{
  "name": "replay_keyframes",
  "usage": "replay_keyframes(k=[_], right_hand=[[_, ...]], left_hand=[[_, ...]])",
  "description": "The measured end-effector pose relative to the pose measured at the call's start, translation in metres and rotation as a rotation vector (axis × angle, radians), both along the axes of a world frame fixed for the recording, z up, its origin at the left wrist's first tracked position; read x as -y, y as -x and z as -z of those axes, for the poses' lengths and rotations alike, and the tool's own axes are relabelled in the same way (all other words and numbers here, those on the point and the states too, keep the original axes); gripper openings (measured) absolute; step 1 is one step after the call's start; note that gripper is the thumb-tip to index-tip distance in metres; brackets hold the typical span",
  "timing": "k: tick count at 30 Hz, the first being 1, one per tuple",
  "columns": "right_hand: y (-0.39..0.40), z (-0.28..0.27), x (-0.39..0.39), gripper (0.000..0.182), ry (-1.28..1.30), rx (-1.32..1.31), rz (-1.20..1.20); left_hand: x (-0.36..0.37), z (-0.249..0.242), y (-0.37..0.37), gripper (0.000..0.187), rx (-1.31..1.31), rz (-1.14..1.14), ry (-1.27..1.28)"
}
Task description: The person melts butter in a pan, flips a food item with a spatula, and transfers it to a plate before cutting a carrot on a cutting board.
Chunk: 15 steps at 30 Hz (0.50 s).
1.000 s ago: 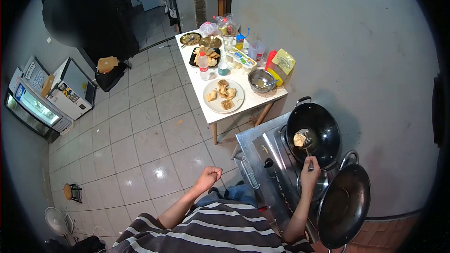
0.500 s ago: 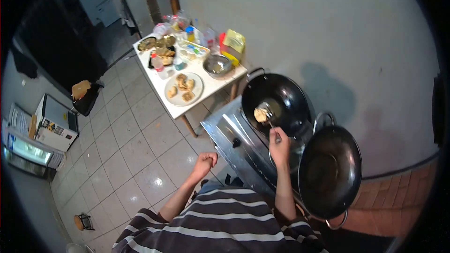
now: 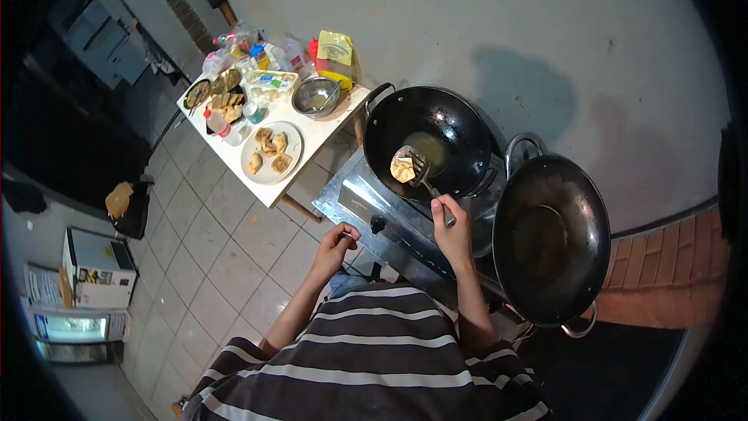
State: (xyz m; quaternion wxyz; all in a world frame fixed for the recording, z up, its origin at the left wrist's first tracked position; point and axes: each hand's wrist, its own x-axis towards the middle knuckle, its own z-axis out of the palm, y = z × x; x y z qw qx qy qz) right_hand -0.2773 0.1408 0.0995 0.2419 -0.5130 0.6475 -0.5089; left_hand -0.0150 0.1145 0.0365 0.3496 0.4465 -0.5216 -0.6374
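My right hand (image 3: 454,232) grips the handle of a slotted spatula (image 3: 421,170) over the near-left side of a black wok (image 3: 475,121). A pale golden piece of filled pastry (image 3: 402,170) rests at the spatula's head, inside the wok's rim. A small pool of oil (image 3: 428,148) shines at the wok's bottom. My left hand (image 3: 336,248) is held closed in front of the stove (image 3: 354,195), with curled fingers and nothing visible in them.
A second wok (image 3: 545,245) leans to the right of the stove. On the white table (image 3: 308,134) stand a plate (image 3: 292,164) of browned pastries, a metal bowl (image 3: 315,97), bottles and a yellow bag (image 3: 335,51). A white cabinet (image 3: 101,265) stands at far left.
My view has turned, so the table and woks sit further left or higher. The spatula and pastry stay over the wok's near-left side. My left hand remains closed.
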Motion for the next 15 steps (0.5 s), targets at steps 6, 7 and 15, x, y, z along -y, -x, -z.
replay_keyframes(k=[6, 7, 15], right_hand=[[-0.004, 0.019, -0.001, 0.024, 0.015, 0.146, 0.151], [-0.002, 0.021, 0.000, 0.025, -0.022, 0.245, 0.159], [-0.014, 0.024, 0.007, 0.024, -0.033, 0.569, 0.192]], left_hand=[[0.048, 0.008, -0.026, 0.017, 0.023, 0.167, -0.045], [0.055, 0.011, -0.030, 0.017, 0.024, 0.185, -0.050], [0.075, 0.057, -0.032, 0.036, 0.291, 0.215, 0.073]])
